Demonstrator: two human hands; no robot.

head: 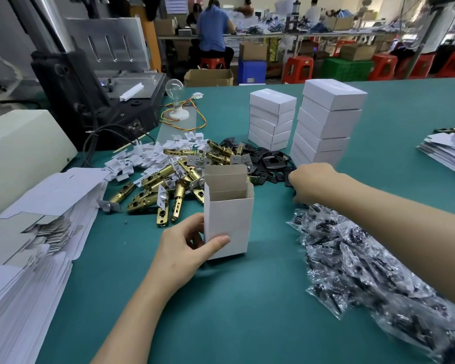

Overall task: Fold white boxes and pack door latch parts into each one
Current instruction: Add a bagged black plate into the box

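Head view: upright white box (227, 219), top flaps open.

The box (227, 214) is standing on the table (234, 311). The latches (168, 185) are lying behind it to the left, the plates (271, 158) behind to the right, with two box stacks (326, 122) beyond those. The bags (365, 264) are lying to its right, the flat cartons (37, 232) to its left.

— Can you read anything from where you stand?
— Not a word. The flat box sheets (45, 229) on the left carry a grey printed picture, but any lettering on them is too blurred to make out.
— And the paper (176, 3) on the far wall?
— Rows of lines, too small to read. The stacked white boxes (329, 119) show only plain white faces toward us.
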